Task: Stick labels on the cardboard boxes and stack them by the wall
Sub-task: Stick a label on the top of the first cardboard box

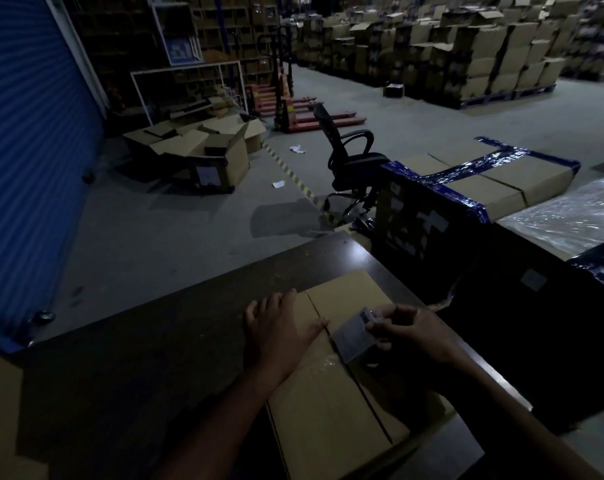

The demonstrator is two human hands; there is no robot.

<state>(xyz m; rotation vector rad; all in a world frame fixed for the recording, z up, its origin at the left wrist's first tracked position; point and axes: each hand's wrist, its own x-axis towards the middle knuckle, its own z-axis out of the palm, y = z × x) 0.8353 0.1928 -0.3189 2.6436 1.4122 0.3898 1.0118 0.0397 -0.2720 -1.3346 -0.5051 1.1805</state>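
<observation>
dim warehouse light covered the whole scene, seen from a camera worn on a person's head and aimed down at two bare arms. a flat cardboard box (331,393) lay on a dark table (137,358) close to the viewer, its top seam running away from the camera. the left hand (276,327) rested palm down on the far left part of the box top, fingers spread and open, holding nothing, with the thumb touching the seam. the right hand (407,332) hovered just above the right side of the box, its thumb and fingertips pinched closed on the upper corner of a pale rectangular label (350,336). the label hung tilted, its lower edge near the box top; whether it touched the cardboard could not be told.

just beyond the table on the right stood a large carton (466,188) bound with shiny blue tape, and beside it something wrapped in clear plastic (570,213). a black office chair (352,164) stood on the grey concrete floor behind that carton. farther left, opened cardboard boxes (203,150) sat on the floor near a blue roller shutter (27,150) that filled the left edge. a red pallet jack (293,112) was parked behind the chair. stacks of brown cartons (466,46) on pallets filled the far right background.
</observation>
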